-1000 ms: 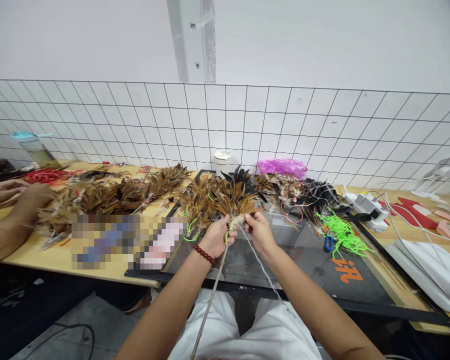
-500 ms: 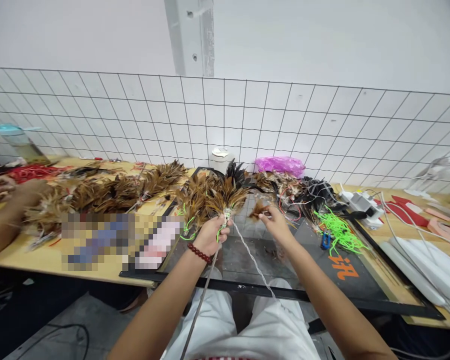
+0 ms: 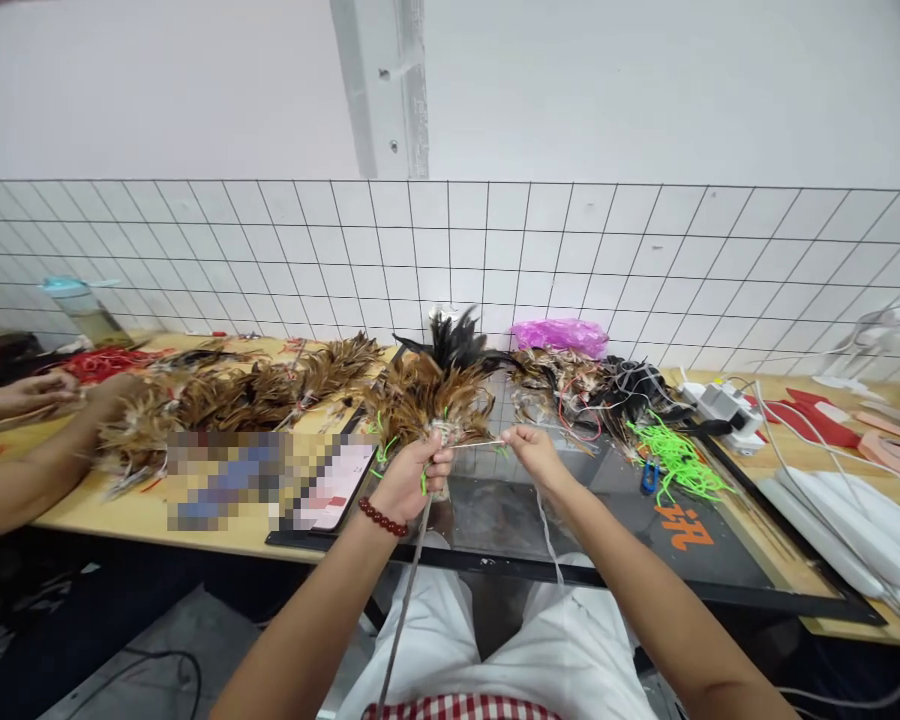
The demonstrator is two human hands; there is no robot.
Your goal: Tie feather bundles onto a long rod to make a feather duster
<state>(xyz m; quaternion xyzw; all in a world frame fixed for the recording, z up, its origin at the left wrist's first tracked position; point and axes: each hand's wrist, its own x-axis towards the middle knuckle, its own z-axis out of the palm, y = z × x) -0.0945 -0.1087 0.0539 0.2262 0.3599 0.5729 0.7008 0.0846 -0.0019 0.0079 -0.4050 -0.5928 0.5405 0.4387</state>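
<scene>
My left hand (image 3: 414, 470) is closed round the tied base of a brown feather bundle (image 3: 435, 400), with black feathers standing at its top. A dark thin cord (image 3: 405, 630) runs down from below that hand toward my lap. Off to the right, my right hand (image 3: 536, 455) pinches a white string (image 3: 480, 443). The string stretches taut from the bundle's base to my fingers, and its loose end hangs below the hand. Short bright green ties (image 3: 381, 455) show beside the bundle. Part of the wrapped base is hidden by my left fingers.
On the right lie green strings (image 3: 679, 462), black feathers (image 3: 634, 385), a blue clip tool (image 3: 650, 477) and a power strip (image 3: 724, 410). A pink plastic bag (image 3: 559, 337) sits at the back. More brown feathers (image 3: 232, 400) and another person's arms (image 3: 37, 465) are on the left.
The small brown tuft in my right hand is gone from it. That hand now grips the white string, which was hanging slack and is now pulled sideways. The view has shifted slightly.
</scene>
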